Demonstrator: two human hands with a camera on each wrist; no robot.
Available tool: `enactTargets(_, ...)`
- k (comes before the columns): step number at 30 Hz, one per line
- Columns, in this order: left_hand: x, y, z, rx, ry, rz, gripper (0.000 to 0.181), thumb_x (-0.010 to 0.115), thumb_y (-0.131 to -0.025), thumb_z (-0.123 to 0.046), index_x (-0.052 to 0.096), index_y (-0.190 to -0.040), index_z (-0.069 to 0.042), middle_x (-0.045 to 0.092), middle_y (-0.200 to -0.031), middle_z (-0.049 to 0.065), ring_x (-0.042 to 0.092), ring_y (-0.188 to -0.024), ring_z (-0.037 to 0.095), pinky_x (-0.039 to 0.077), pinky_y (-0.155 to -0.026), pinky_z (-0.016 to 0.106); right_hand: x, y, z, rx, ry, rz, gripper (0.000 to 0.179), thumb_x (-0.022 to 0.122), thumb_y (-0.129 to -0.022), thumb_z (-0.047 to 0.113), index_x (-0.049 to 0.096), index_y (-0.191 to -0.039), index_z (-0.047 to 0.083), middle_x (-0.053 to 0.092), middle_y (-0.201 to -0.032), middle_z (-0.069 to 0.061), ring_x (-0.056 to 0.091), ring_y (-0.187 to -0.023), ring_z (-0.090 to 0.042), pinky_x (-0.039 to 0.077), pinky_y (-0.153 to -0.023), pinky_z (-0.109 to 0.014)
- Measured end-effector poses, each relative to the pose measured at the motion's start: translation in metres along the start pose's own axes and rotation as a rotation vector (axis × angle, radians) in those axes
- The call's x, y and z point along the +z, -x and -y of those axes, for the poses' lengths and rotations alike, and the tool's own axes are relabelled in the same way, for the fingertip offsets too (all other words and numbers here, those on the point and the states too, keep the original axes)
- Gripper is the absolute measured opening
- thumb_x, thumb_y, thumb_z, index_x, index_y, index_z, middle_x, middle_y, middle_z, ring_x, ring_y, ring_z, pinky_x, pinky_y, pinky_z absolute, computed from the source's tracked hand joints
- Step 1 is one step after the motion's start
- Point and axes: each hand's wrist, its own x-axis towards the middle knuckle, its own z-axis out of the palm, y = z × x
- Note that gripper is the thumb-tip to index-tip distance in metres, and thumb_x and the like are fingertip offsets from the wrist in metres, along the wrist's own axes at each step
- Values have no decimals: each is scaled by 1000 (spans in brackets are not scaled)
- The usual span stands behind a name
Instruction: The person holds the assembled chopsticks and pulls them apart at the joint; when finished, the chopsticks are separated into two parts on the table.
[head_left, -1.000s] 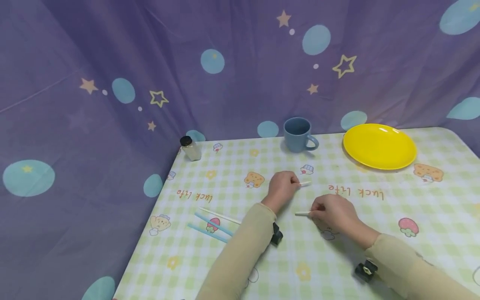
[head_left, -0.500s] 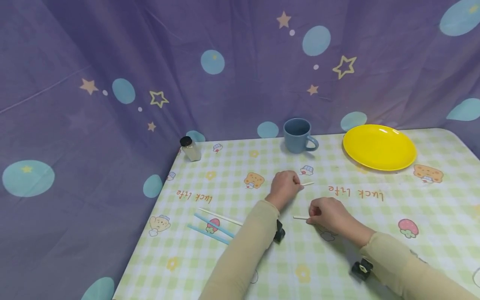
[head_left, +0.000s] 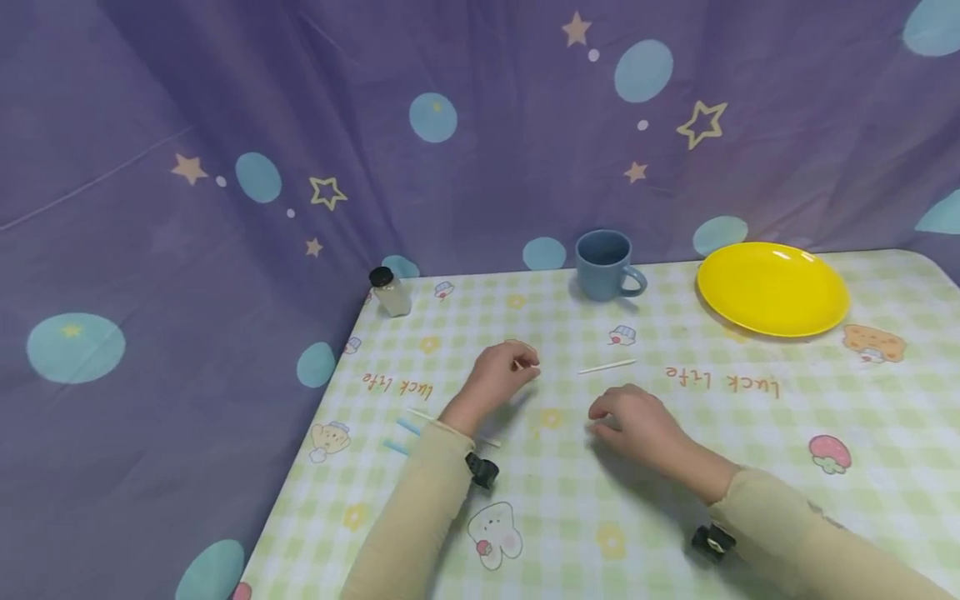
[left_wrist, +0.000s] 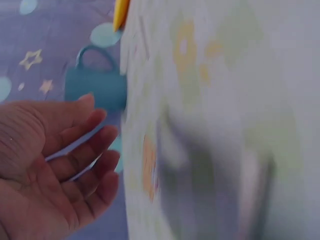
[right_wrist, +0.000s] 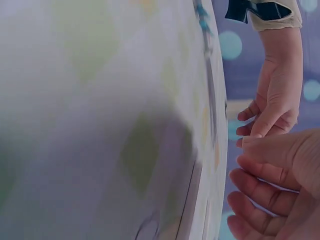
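Note:
A thin white stick (head_left: pixel 607 366) lies on the checked tablecloth ahead of my right hand (head_left: pixel 633 421). That hand hovers low over the cloth, fingers loosely bent, with nothing visible between thumb and fingertips. In the right wrist view a pale strip (right_wrist: pixel 189 205) lies on the cloth beside it. My left hand (head_left: pixel 498 375) is to the left of the white stick, its fingers relaxed and apart in the left wrist view, holding nothing. Beneath the left forearm lie another white stick (head_left: pixel 491 442) and two light blue strips (head_left: pixel 396 447), partly hidden by the sleeve.
A blue mug (head_left: pixel 602 268) stands near the table's back edge, its handle to the right. Right of it is a yellow plate (head_left: pixel 772 290). A small black-capped bottle (head_left: pixel 392 293) stands at the back left corner, near the purple curtain (head_left: pixel 480 192).
My left hand has let go of the white stick, now on the cloth, and moved left. The stick pinched in my right hand no longer shows at its fingertips. The head view has shifted slightly.

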Motion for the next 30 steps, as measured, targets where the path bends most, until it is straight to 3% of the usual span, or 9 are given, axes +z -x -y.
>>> enactTargets(7, -25, 46, 34, 0, -36, 12, 17, 66, -93, -10, 71, -109, -9, 66, -112, 4, 59, -104, 27, 47, -88, 41, 21, -18, 32, -144, -45, 98, 12, 76, -82, 10, 73, -94, 7, 70, -91, 0, 66, -89, -20, 51, -81, -39)
enactTargets(15, -40, 86, 69, -59, -173, -13, 17, 74, -85, -7, 73, -99, -17, 62, -108, 2, 57, -108, 28, 39, -97, 54, 51, -39, 57, -116, -126, 202, 26, 77, -83, 17, 72, -104, 3, 71, -99, -5, 66, -93, -21, 50, -85, -40)
enactTargets(22, -44, 96, 84, -101, -287, -34, 22, 78, -74, -3, 72, -86, -21, 61, -110, 8, 54, -107, 32, 36, -92, 57, 74, -55, 74, -61, -21, 203, 19, 80, -81, 26, 71, -89, 10, 62, -74, 4, 57, -72, -14, 49, -71, -34)
enactTargets(25, -41, 97, 89, -91, -328, -29, 20, 79, -75, -5, 72, -83, -21, 61, -115, 11, 53, -110, 34, 37, -89, 58, 82, -61, 78, -23, 26, 183, 17, 80, -80, 25, 67, -79, 14, 56, -68, 7, 54, -66, -13, 47, -64, -31)
enactTargets(30, -37, 97, 92, -82, -337, -24, 17, 79, -78, -7, 70, -82, -21, 59, -118, 13, 51, -112, 37, 37, -90, 60, 87, -67, 82, 21, 58, 151, 15, 79, -80, 15, 65, -73, 15, 59, -69, 4, 57, -66, -15, 47, -60, -32)
